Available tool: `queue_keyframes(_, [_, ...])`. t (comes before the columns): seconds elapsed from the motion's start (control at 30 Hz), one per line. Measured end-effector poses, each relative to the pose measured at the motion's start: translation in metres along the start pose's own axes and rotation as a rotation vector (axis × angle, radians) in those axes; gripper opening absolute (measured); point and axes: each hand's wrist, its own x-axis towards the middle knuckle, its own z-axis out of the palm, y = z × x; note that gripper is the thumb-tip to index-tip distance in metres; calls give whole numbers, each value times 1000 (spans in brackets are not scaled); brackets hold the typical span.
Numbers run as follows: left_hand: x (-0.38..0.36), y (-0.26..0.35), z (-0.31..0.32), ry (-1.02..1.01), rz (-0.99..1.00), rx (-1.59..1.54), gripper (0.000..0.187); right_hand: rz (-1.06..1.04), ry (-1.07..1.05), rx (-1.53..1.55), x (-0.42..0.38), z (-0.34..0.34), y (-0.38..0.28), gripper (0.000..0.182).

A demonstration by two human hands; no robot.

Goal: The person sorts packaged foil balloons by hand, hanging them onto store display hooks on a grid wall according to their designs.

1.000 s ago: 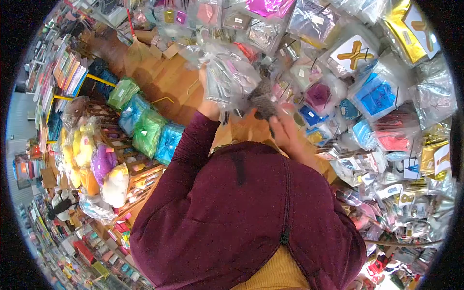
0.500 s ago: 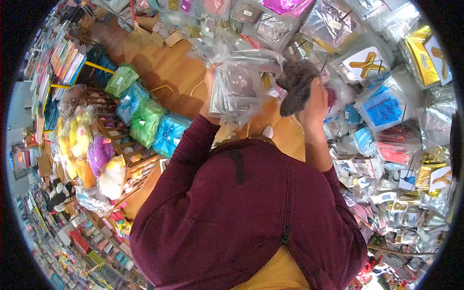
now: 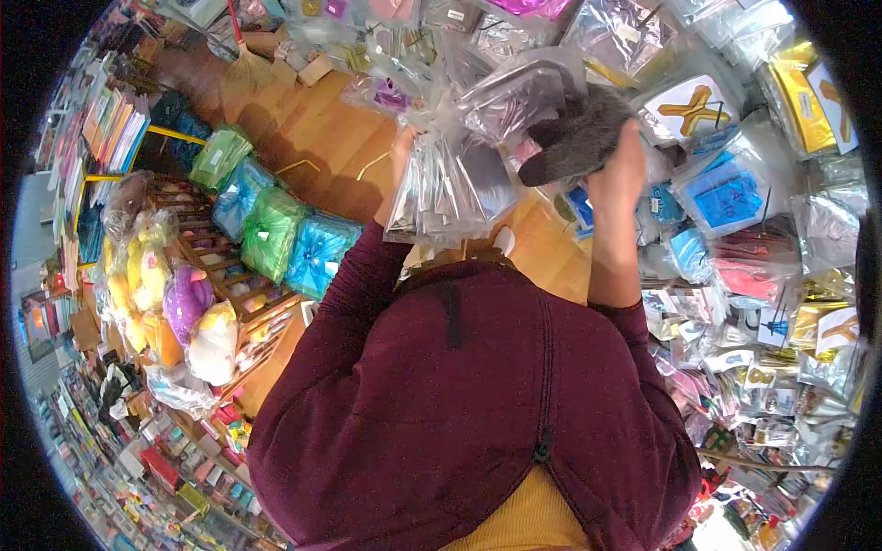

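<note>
My left hand (image 3: 404, 147) is closed around the side of a bunch of clear plastic packets (image 3: 436, 188), flat silvery and grey contents showing through. Their upper ends fan out and bend to the right. In my right hand (image 3: 620, 174) is a dark grey, fuzzy cleaning cloth (image 3: 588, 133), bunched so that flaps hang from it to the left. The cloth overlaps the right side of the clear plastic in this view. Most of my left fingers are hidden behind the packets.
Hanging bagged foil balloons (image 3: 726, 197) crowd the right side. To the left are green and blue wrapped bundles (image 3: 276, 234), a wooden rack (image 3: 184, 216) and bagged plush toys (image 3: 147, 266). A broom (image 3: 248, 69) stands at the back on the wooden floor (image 3: 322, 119).
The packets have tilted and fanned apart, their plastic lifting to the upper right. My right hand has shifted slightly right with the cloth, whose flaps now point left.
</note>
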Motion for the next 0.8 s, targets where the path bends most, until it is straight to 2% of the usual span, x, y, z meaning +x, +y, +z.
queue_keyframes(0.03, [-4,3,1,1,0,0,31,-54,5,102,-4,1,-11,41])
queue_keyframes(0.07, [-7,7,1,-38,-85,-98,33,-110,9,203,-7,-3,-17,42])
queue_keyframes(0.1, [-8,9,2,-77,-170,-195,36,-208,2,-19,-10,-11,-22,43])
queue_keyframes(0.13, [-9,10,6,-79,-171,-196,36,-210,4,-20,-19,-11,-23,43])
queue_keyframes(0.2, [-8,10,14,91,-145,-212,39,-206,-44,-65,-41,0,-31,42])
queue_keyframes(0.23, [-5,8,5,86,-146,-212,39,-182,-105,-371,-34,-30,2,42])
queue_keyframes(0.3, [4,2,-23,-349,-234,-265,41,107,-657,-1646,-62,14,-23,45])
queue_keyframes(0.33, [2,0,-19,-350,-234,-262,41,-163,-733,-1308,-77,22,6,48])
queue_keyframes(0.37, [-2,-2,-9,-166,-197,-169,42,-411,-783,-952,-88,27,34,50])
queue_keyframes(0.4, [-8,-3,4,17,-158,-76,43,-413,-783,-948,-91,36,39,50])
queue_keyframes(0.43, [-29,8,27,24,-73,24,44,-502,-804,-1018,-91,44,42,50])
queue_keyframes(0.47, [-31,12,30,26,-69,23,44,-596,-825,-1089,-88,49,45,51])
queue_keyframes(0.53, [-33,19,28,-117,-261,-213,45,-601,-821,-981,-75,49,48,53])
queue_keyframes(0.57, [-26,15,11,-282,-261,-364,48,-625,-782,-1013,-74,51,45,53])
queue_keyframes(0.7, [-25,7,-4,-347,-153,-533,50,-711,-692,-1046,-72,55,49,53])
queue_keyframes(0.77, [-27,15,-12,-627,-262,-645,50,-745,-668,-1045,-65,46,70,53])
queue_keyframes(0.8, [-33,22,-5,-628,-257,-644,50,-477,-478,-915,-56,36,91,52])
